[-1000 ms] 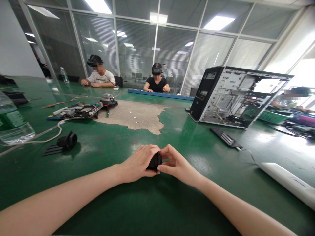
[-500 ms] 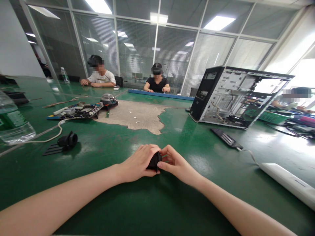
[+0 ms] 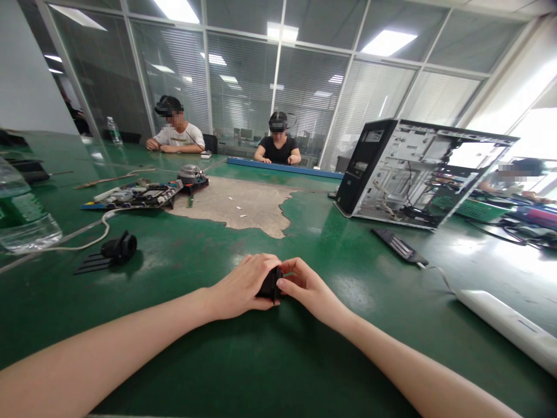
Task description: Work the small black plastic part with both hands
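A small black plastic part [image 3: 268, 284], partly covered by my fingers, is held between both hands just above the green table [image 3: 243, 360]. My left hand [image 3: 246, 284] is wrapped over it from the left, fingers on top and thumb below. On the right edge of the part, my right hand [image 3: 307, 285] pinches a raised rim between thumb and fingers. Its exact kind is hidden by the grip. To the left, another black plastic piece [image 3: 117, 249] with a round opening and long flat prongs lies on the table.
An opened computer case [image 3: 391, 174] stands at right, near a black slotted strip [image 3: 398, 247] and a white power strip [image 3: 509, 325]. A circuit board [image 3: 134, 194], white cable and water bottle [image 3: 26, 209] occupy the left. Two people sit across the table, another at far right.
Both hands and the black part have shifted very slightly left and up in the view. The right fingers sit a bit closer around the part's edge.
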`<state>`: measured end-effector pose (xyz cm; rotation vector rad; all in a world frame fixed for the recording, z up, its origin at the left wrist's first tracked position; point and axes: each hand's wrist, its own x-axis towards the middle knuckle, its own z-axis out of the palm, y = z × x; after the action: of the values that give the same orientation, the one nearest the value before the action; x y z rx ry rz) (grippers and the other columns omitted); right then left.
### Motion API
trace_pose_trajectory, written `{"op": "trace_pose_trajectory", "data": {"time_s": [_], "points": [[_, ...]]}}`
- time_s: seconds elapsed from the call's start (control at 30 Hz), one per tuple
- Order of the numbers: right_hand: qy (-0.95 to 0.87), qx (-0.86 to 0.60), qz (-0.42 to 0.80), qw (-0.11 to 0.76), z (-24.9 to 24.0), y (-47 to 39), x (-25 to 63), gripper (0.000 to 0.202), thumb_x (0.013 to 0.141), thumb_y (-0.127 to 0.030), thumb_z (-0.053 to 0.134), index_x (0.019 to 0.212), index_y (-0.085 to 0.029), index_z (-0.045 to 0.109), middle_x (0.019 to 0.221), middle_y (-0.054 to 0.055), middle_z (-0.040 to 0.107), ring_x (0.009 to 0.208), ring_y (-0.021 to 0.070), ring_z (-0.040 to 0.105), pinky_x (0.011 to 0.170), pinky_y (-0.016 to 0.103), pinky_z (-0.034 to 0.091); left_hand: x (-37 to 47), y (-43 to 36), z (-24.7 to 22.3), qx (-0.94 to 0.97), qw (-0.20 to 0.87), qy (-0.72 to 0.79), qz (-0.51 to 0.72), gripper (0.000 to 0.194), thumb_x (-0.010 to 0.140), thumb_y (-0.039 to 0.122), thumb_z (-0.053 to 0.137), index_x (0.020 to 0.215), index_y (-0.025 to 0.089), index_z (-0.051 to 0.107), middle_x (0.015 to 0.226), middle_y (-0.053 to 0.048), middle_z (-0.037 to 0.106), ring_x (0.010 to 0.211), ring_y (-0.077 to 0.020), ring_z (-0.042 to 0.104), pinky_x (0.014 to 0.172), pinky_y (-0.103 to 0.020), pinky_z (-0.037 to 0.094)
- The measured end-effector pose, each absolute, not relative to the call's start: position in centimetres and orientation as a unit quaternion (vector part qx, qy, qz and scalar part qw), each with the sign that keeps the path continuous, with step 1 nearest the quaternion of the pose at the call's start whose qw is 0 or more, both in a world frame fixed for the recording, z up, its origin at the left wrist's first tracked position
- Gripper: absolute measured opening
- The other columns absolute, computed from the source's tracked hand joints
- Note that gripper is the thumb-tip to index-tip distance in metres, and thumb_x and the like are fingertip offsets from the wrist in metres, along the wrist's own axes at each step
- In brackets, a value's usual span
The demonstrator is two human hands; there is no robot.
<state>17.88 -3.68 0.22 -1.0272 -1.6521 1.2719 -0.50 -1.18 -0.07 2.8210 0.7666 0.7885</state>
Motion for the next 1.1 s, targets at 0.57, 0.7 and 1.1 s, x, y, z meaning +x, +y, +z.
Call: {"op": "trace_pose_trajectory", "data": {"time_s": [0.57,0.7,1.1], "points": [[-0.663,-0.400,0.497,0.391,0.2,-3.6,17.9,0.025,0.075,-0.037,0.058,0.089,-0.019,0.047,0.088,0.001,0.054,0.082,0.0139,0.054,0.073,0.030,0.046,-0.5,-1.3,0.0,0.929,0.059,0.253,0.263,0.057,0.074,0.032,0.062,0.118,0.018,0.029,0.117,-0.011,0.044,0.103,-0.0254,0.043,0.087,-0.040,0.034],[-0.683,-0.366,0.495,0.394,0.9,-4.4,17.8,0.027,0.070,-0.032,0.064,0.085,-0.021,0.045,0.087,0.000,0.052,0.087,0.0153,0.054,0.071,0.029,0.049,-0.5,-1.2,-0.1,0.929,0.062,0.249,0.266,0.058,0.072,0.030,0.062,0.118,0.019,0.029,0.117,-0.011,0.044,0.102,-0.0251,0.044,0.087,-0.040,0.034],[-0.662,-0.403,0.490,0.399,0.3,-3.7,17.6,0.026,0.074,-0.037,0.058,0.089,-0.020,0.045,0.089,0.001,0.052,0.085,0.0151,0.053,0.073,0.031,0.045,-0.6,-1.3,0.3,0.932,0.068,0.247,0.258,0.056,0.074,0.031,0.062,0.117,0.018,0.029,0.116,-0.011,0.044,0.103,-0.0248,0.044,0.086,-0.039,0.035]]}}
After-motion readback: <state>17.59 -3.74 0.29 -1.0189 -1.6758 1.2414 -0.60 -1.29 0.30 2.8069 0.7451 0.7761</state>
